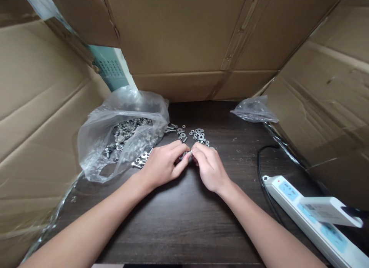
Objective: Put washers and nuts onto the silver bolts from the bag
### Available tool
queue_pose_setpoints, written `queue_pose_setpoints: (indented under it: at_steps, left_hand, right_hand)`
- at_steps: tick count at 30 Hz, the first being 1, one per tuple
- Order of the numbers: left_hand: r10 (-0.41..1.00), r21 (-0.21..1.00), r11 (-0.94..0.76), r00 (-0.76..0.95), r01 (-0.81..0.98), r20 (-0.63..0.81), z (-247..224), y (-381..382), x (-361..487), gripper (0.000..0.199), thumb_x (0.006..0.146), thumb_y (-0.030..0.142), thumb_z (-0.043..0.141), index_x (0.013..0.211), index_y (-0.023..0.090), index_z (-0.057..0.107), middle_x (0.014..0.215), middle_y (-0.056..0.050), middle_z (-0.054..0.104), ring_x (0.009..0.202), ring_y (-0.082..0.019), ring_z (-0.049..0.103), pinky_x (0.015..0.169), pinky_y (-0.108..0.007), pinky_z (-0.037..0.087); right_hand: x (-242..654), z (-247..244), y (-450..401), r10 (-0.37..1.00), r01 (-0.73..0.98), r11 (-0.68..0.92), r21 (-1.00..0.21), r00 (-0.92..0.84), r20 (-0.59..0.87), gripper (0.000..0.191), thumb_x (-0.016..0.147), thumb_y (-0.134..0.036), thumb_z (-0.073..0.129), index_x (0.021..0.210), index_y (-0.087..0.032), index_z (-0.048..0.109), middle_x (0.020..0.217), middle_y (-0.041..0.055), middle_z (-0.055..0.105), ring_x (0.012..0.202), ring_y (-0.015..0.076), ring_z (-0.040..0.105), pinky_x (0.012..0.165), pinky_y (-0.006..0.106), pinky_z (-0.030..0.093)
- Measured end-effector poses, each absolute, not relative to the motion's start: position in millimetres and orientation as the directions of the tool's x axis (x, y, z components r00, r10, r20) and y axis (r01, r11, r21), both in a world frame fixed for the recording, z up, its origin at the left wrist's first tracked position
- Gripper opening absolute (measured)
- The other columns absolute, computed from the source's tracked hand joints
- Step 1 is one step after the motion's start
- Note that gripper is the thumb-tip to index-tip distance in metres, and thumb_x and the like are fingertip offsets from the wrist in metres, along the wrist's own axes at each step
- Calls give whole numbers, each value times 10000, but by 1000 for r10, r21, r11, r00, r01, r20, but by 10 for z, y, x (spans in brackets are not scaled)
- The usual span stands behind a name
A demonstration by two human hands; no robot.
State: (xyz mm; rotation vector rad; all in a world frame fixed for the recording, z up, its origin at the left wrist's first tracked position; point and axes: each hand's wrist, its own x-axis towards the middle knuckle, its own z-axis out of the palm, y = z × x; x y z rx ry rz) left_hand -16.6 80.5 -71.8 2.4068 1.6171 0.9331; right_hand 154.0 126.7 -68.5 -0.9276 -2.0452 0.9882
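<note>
While left hand and right hand pinch one small metal fastener where they meet, loose nuts and washers sit just beyond, too bunched to count. One hardware bag left of left hand, one small plastic bag beyond right hand, one power strip right of it, white adapter label too small to read; tabletop stretches from both hands to its near edge

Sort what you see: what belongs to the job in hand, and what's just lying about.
Likely in the job:
left hand and right hand, pinching a small metal piece
loose nuts, washers, bolts
open plastic bag of hardware

Apparently just lying about:
smaller plastic bag
power strip
black cable
white object over the strip
</note>
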Motion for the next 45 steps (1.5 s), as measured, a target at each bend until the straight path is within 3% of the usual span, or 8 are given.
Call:
queue_pose_setpoints:
  at_steps: [12,15,20,26,31,35,41,45]
  left_hand:
    - [878,395,-421,258,817,402,-715,813,-153,217,1020,299,416,988,182,597,888,-25,606,762,-155,583,647,-281,411]
    - [884,385,-411,257,826,392,-709,804,-160,219,1019,284,400,974,180,587,893,-32,602,774,-162,585,648,-286,414]
    - [890,409,-395,232,823,393,-699,804,-150,204,1017,265,399,968,180,579,888,-26,589,781,-160,579,653,-282,410]
    - [872,403,-421,241,813,427,-701,799,-134,206,1015,284,421,953,176,585,876,-22,591,753,-151,575,632,-275,409]
    - [867,415,-423,227,806,444,-712,773,-130,188,997,282,462,992,185,622,906,-22,625,744,-136,590,636,-264,427]
    - [842,427,-442,200,789,501,-716,770,-125,167,979,271,501,1007,183,640,888,-16,647,715,-118,590,643,-255,435]
    - [830,404,-454,212,794,516,-713,776,-126,164,972,275,506,952,171,632,822,-20,630,699,-125,569,636,-262,427]
    - [826,401,-464,223,790,517,-705,776,-130,155,976,264,498,978,179,628,843,-16,628,705,-120,573,630,-255,421]
  right_hand:
    - [1533,-692,1259,850,385,437,-813,-472,233,450,1033,-408,358,644,-184,362,588,-13,409,568,118,373,581,295,255]
    - [1535,-668,1254,807,341,488,-804,-526,267,369,1024,-329,365,681,-192,371,643,-4,460,610,128,419,618,288,302]
    - [1546,-657,1249,793,325,526,-786,-521,315,71,918,-178,443,848,-188,454,833,24,524,756,155,473,707,285,361]
    - [1564,-663,1256,777,268,518,-812,-545,315,146,924,-197,398,780,-191,417,764,11,495,718,150,451,680,291,339]
    - [1545,-645,1258,807,326,496,-805,-516,289,348,995,-303,368,667,-198,326,611,-17,404,581,119,372,589,282,286]
    - [1525,-665,1259,830,345,462,-817,-493,261,416,1018,-373,350,645,-190,343,583,-18,389,556,108,352,560,281,261]
    - [1533,-679,1256,847,395,452,-800,-472,245,452,1024,-403,356,628,-185,352,559,-17,358,543,111,344,564,291,242]
    - [1557,-663,1252,826,359,496,-791,-475,303,329,1010,-308,391,705,-187,411,664,-5,481,624,126,428,626,281,301]
